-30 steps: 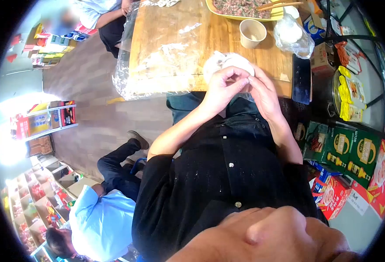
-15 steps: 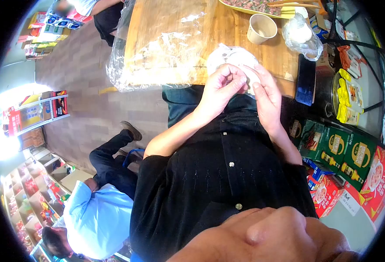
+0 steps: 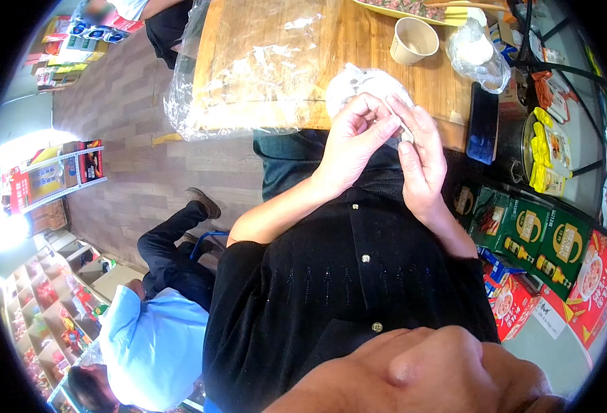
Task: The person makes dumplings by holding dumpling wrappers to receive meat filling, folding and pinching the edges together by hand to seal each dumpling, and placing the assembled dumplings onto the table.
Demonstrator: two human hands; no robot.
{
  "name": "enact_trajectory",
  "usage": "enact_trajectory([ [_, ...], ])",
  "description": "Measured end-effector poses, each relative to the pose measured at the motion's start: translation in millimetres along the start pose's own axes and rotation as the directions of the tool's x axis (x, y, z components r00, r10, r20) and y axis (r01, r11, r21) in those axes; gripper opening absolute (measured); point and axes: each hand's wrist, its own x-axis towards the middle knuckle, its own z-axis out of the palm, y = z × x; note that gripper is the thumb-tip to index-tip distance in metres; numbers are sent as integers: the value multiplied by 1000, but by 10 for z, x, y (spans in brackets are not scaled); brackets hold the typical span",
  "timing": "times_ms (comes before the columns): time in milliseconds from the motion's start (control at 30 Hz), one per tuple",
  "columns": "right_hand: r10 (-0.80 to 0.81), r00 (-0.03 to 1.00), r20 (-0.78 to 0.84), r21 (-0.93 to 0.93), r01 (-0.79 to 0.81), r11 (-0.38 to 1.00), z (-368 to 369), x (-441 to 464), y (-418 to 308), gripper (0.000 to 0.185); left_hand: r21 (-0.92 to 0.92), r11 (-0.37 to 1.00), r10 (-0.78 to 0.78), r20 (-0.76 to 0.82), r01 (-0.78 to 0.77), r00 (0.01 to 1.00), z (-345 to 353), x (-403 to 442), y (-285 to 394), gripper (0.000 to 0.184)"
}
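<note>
In the head view, the only one I am having, I am looking down on two bare hands working close above the near edge of a wooden table (image 3: 358,41), a little to the right of its middle. The left hand (image 3: 356,141) is bending its fingers towards the thumb, and only a small gap is showing there; I cannot tell whether it is pinching something. The right hand (image 3: 422,153) is keeping its thumb apart from the fingers, partly open, and between them it is holding a small pale piece (image 3: 405,131). This piece is lying between the two hands, and the fingers are hiding most of it. Just behind the hands, a white round thing (image 3: 379,84) with clear plastic about it is resting by the near edge. Towards the far right corner, a yellow tray (image 3: 460,15) is carrying minced filling (image 3: 413,7) and chopsticks (image 3: 472,5); a paper cup (image 3: 414,43) is standing near it, and a clear bag (image 3: 477,51) with something white inside is lying by the right edge. A dark phone (image 3: 482,124) is lying along the same edge, nearer the near right corner. A clear plastic sheet (image 3: 183,82) is hanging over the left edge.
</note>
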Motion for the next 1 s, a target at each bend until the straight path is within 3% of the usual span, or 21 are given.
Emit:
enact_trajectory([
  [300, 1, 1000, 11, 46, -1, 999, -7, 8, 22, 51, 7, 1000, 10, 9, -10, 1000, -1, -12, 15, 12],
  [667, -9, 1000, -7, 86, 9, 996, 36, 19, 52, 63, -14, 999, 49, 38, -49, 998, 46, -18, 27, 28],
  [1000, 9, 1000, 2, 20, -9, 1000, 37, 29, 30, 64, -24, 997, 75, 27, -74, 997, 47, -9, -2, 28],
])
